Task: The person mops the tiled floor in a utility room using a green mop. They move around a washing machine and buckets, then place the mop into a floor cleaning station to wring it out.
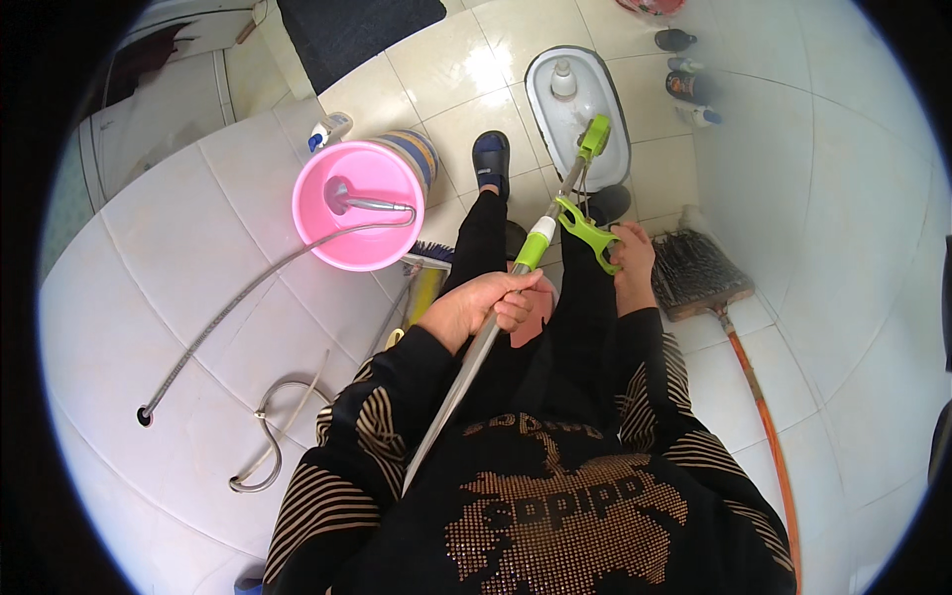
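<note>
My left hand [494, 305] is closed around the metal pole of a squeeze mop [535, 245] that slants across my lap. My right hand [634, 260] grips the mop's bright green lever [591, 238], which is angled away from the pole. The mop's green head [596, 137] is over a white, dark-rimmed squat toilet or basin [615, 119] on the floor; its underside is hidden. A white pump bottle [563, 80] stands inside the basin's far part. Left of my legs, a shower head [338, 195] on a metal hose lies in a pink basin [305, 223].
A striped bucket [416, 152] is under the pink basin, with a spray bottle [331, 132] beside it. A large dark-bristled brush [699, 275] with an orange handle lies right. Several bottles [684, 85] line the right wall. A dark mat [357, 33] lies at the far left.
</note>
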Demonstrator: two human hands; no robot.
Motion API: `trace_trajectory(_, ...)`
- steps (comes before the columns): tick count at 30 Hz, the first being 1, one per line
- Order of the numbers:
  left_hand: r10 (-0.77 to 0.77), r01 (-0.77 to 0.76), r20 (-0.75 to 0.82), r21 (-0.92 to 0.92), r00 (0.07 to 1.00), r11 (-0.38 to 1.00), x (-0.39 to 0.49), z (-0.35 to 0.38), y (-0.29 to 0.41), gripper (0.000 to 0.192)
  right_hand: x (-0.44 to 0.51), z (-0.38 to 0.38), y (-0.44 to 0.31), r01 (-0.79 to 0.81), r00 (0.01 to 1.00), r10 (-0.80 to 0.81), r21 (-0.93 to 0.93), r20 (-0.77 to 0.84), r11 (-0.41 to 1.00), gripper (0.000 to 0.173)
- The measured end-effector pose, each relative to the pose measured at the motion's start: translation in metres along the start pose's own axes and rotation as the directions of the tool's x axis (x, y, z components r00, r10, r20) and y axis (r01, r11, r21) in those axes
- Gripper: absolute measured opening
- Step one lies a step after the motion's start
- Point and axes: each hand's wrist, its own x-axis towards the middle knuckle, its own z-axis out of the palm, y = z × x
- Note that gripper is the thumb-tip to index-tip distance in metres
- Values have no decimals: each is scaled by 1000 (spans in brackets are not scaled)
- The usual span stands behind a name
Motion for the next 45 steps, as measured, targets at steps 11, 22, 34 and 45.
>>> trace_trajectory(11, -32, 31, -82, -12, 996, 999, 35, -16, 28, 23, -13, 28, 33, -36, 996, 44, 100, -78, 994, 16)
trace_trajectory(22, -36, 35, -94, -20, 995, 999, 36, -22, 25, 22, -19, 24, 34, -60, 996, 66, 95, -59, 994, 17)
trace_trajectory(34, -53, 52, -105, -10, 993, 999, 32, -19, 21, 21, -21, 15, 41, -67, 997, 70, 121, -19, 990, 19)
trace_trajectory(45, 141, -95, -309, 159, 941, 983, 36, 7, 8, 18, -27, 2, 28, -29, 999, 24, 148, 36, 988, 23)
